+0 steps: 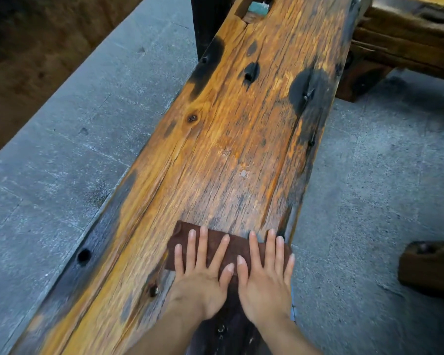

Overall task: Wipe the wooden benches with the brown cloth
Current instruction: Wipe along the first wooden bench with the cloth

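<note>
A long, weathered wooden bench (231,139) with orange grain and black scorch marks runs from the bottom of the view to the top. A flat brown cloth (237,243) lies across its near right part. My left hand (203,275) presses flat on the cloth's left half with straight, spread fingers. My right hand (265,276) lies flat beside it on the cloth's right half, fingertips reaching past the cloth's far edge. Both palms hide much of the cloth.
Grey stone paving (69,139) surrounds the bench on both sides. A second dark wooden bench or table (405,42) stands at the upper right. A small wooden block (429,267) sits on the floor at the right. Brown earth (28,55) lies beyond the paving at the upper left.
</note>
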`<action>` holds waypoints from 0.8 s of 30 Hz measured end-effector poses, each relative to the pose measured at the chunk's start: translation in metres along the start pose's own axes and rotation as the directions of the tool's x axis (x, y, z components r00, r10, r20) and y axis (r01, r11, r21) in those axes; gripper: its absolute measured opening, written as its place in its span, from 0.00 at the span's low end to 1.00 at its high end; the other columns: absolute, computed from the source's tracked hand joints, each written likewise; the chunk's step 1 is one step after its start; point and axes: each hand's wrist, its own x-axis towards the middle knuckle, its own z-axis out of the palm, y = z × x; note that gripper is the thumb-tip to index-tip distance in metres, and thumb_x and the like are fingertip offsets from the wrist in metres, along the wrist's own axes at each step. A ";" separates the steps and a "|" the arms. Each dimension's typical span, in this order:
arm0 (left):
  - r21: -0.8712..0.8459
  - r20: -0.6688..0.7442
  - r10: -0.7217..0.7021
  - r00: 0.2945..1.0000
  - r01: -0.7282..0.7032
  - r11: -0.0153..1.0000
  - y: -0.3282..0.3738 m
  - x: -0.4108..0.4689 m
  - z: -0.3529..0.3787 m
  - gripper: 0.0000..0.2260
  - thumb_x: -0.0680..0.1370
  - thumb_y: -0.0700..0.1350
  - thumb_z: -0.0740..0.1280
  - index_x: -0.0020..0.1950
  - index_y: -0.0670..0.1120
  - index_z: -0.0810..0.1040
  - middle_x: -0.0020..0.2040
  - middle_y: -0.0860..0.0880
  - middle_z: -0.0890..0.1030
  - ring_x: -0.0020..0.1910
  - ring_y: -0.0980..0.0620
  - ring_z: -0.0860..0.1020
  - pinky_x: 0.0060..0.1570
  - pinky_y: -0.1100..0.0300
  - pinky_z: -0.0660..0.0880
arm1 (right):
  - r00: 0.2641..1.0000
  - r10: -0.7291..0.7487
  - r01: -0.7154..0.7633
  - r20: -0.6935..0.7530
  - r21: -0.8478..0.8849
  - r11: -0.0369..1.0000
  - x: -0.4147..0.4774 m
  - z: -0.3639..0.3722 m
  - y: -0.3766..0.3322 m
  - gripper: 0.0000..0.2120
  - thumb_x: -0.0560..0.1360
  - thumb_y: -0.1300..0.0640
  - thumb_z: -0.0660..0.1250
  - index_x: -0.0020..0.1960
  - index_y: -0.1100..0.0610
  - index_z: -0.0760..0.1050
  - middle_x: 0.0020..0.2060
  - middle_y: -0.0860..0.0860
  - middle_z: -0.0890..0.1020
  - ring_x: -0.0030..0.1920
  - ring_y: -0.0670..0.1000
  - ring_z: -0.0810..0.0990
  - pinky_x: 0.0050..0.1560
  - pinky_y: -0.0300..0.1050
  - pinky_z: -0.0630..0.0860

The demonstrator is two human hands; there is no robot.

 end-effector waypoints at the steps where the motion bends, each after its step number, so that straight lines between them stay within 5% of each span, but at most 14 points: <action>1: 0.018 -0.012 0.005 1.000 -0.005 1.000 0.002 0.009 -0.004 0.24 0.77 0.64 0.33 0.60 0.65 0.16 0.62 0.52 0.13 0.62 0.49 0.15 0.55 0.48 0.14 | 1.000 0.007 -0.007 -0.012 0.007 1.000 0.008 -0.003 0.002 0.27 0.76 0.37 0.29 0.72 0.42 0.25 0.71 0.49 0.25 0.70 0.49 0.22 0.68 0.54 0.23; 13: 0.070 0.040 0.039 0.998 -0.042 0.997 0.042 0.119 -0.080 0.26 0.78 0.66 0.37 0.58 0.67 0.16 0.61 0.53 0.13 0.60 0.52 0.14 0.59 0.47 0.17 | 0.996 -0.005 0.011 -0.094 0.063 0.998 0.121 -0.053 0.028 0.27 0.78 0.37 0.36 0.71 0.39 0.27 0.71 0.47 0.26 0.70 0.48 0.22 0.69 0.53 0.24; 24: 0.044 0.016 0.062 0.998 -0.062 0.997 0.088 0.221 -0.147 0.25 0.79 0.65 0.38 0.69 0.66 0.27 0.68 0.52 0.19 0.64 0.51 0.17 0.61 0.48 0.19 | 0.986 -0.041 0.054 -0.159 0.076 0.996 0.237 -0.108 0.056 0.27 0.79 0.38 0.39 0.77 0.41 0.38 0.76 0.49 0.35 0.74 0.50 0.29 0.70 0.55 0.27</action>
